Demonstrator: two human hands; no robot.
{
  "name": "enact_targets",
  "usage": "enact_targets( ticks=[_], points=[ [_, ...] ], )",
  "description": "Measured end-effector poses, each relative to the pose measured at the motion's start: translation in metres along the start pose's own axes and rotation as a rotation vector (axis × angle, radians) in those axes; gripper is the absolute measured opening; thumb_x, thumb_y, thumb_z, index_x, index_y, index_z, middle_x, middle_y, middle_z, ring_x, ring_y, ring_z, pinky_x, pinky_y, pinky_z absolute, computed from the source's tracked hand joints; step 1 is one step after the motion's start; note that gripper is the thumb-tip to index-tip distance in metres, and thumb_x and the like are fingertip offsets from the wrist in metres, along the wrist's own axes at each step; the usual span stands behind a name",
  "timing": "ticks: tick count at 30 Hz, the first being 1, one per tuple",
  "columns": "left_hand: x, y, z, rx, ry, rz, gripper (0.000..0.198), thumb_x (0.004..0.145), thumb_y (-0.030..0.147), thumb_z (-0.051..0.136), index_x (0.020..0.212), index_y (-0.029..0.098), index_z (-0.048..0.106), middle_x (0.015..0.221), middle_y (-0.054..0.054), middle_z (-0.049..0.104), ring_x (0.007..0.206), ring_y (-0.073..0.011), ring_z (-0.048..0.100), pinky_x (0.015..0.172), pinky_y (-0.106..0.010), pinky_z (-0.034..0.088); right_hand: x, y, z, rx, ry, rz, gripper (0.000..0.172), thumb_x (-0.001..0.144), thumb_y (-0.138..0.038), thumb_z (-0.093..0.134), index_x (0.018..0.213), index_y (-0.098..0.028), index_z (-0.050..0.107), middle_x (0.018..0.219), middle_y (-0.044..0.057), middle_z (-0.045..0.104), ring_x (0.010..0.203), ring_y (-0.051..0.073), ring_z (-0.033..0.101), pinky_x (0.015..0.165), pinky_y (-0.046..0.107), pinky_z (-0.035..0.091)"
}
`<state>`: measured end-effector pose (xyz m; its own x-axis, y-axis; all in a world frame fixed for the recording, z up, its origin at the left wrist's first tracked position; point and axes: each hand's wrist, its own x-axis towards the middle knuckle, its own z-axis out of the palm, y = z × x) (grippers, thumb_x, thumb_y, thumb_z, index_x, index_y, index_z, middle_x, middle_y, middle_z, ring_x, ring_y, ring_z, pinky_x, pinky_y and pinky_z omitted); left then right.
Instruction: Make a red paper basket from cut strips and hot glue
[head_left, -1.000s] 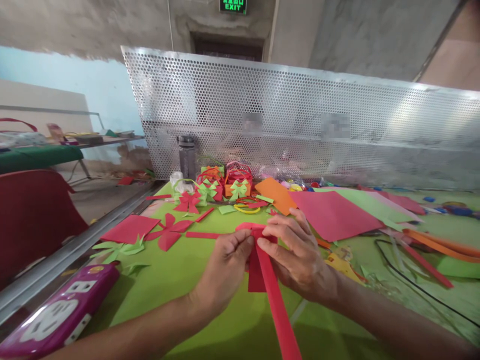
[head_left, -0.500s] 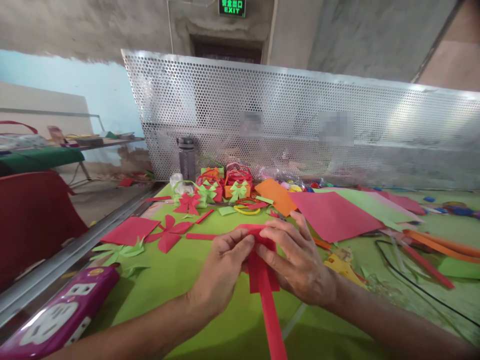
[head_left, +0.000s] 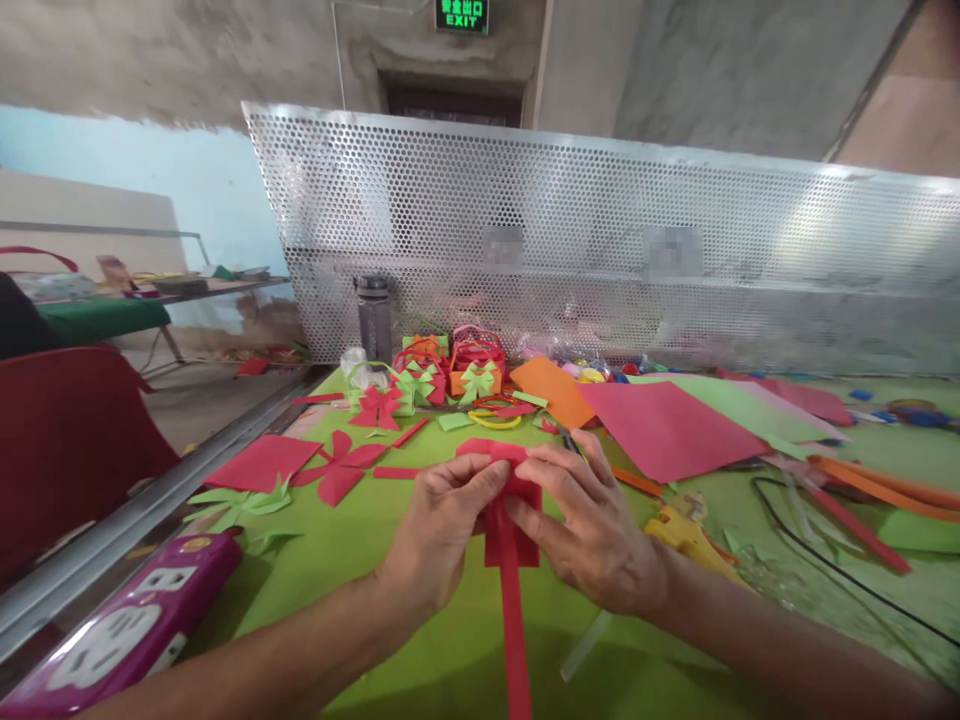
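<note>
Between my two hands is a folded red paper piece (head_left: 527, 550), held a little above the green tabletop. A long narrow red paper strip (head_left: 514, 640) runs down from it toward me. My left hand (head_left: 439, 530) is closed, its thumb and fingers pinching the upper left part of the paper. From the other side, my right hand (head_left: 600, 530) grips the upper right part between thumb and fingers. The fingers hide where the strip meets the folded piece. A translucent glue stick (head_left: 585, 645) lies below my right wrist, partly covered.
Small paper baskets with bows (head_left: 450, 375) stand at the back beside a grey bottle (head_left: 373, 315). Red paper petals (head_left: 341, 465) and a purple case (head_left: 127, 620) lie left. A yellow glue gun (head_left: 690, 540), red sheet (head_left: 671, 430) and black cable (head_left: 825, 560) lie right.
The red paper piece has shifted slightly left and turned, so its strip hangs straighter toward me. More of the glue stick shows. Both hands keep their grip.
</note>
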<state>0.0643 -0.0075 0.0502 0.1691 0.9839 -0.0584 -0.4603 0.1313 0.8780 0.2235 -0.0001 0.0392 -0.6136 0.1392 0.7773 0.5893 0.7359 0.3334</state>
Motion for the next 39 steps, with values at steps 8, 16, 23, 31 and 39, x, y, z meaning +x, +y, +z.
enact_targets(
  ticks=[8, 16, 23, 31, 39],
  points=[
    [0.0028, 0.0023, 0.0008, -0.028, 0.006, 0.045, 0.019, 0.057, 0.024, 0.08, 0.063, 0.012, 0.066, 0.061, 0.0, 0.066, 0.052, -0.0088, 0.057, 0.05, -0.019, 0.045, 0.0024, -0.0025, -0.0005, -0.019, 0.022, -0.02, 0.026, 0.088, -0.011, 0.043, 0.084, -0.019, 0.067, 0.09, 0.006, 0.062, 0.102, 0.02, 0.051, 0.099, 0.048, 0.03],
    [0.003, 0.0029, 0.0023, -0.012, 0.032, 0.029, 0.021, 0.053, 0.023, 0.082, 0.063, 0.012, 0.068, 0.061, -0.001, 0.068, 0.053, -0.0103, 0.059, 0.051, -0.02, 0.047, 0.0008, -0.0023, 0.0019, -0.032, 0.057, -0.027, 0.023, 0.088, -0.013, 0.047, 0.081, -0.019, 0.067, 0.092, 0.006, 0.062, 0.105, 0.019, 0.05, 0.101, 0.047, 0.029],
    [0.0025, 0.0029, 0.0017, -0.04, -0.012, 0.067, 0.015, 0.059, 0.022, 0.08, 0.062, 0.013, 0.069, 0.056, 0.002, 0.065, 0.047, -0.0058, 0.054, 0.047, -0.015, 0.043, 0.0018, -0.0019, 0.0003, -0.052, 0.037, -0.03, 0.021, 0.088, -0.014, 0.047, 0.084, -0.019, 0.067, 0.093, 0.006, 0.061, 0.105, 0.02, 0.05, 0.101, 0.047, 0.028],
    [0.0015, 0.002, -0.0006, -0.054, -0.041, 0.082, 0.017, 0.063, 0.025, 0.078, 0.062, 0.012, 0.067, 0.056, 0.001, 0.063, 0.051, -0.0069, 0.055, 0.05, -0.015, 0.045, 0.0021, -0.0005, 0.0, -0.059, 0.012, -0.02, 0.019, 0.088, -0.014, 0.049, 0.084, -0.019, 0.067, 0.094, 0.006, 0.06, 0.107, 0.021, 0.049, 0.099, 0.047, 0.029],
    [0.0059, 0.0088, -0.0005, -0.088, -0.052, 0.066, 0.017, 0.067, 0.027, 0.075, 0.069, 0.013, 0.065, 0.058, 0.0, 0.064, 0.049, -0.0092, 0.056, 0.049, -0.019, 0.047, 0.0003, 0.0031, 0.0003, 0.016, -0.026, 0.076, 0.018, 0.086, -0.014, 0.051, 0.097, -0.019, 0.063, 0.102, 0.01, 0.058, 0.107, 0.026, 0.05, 0.095, 0.053, 0.033]
  ],
)
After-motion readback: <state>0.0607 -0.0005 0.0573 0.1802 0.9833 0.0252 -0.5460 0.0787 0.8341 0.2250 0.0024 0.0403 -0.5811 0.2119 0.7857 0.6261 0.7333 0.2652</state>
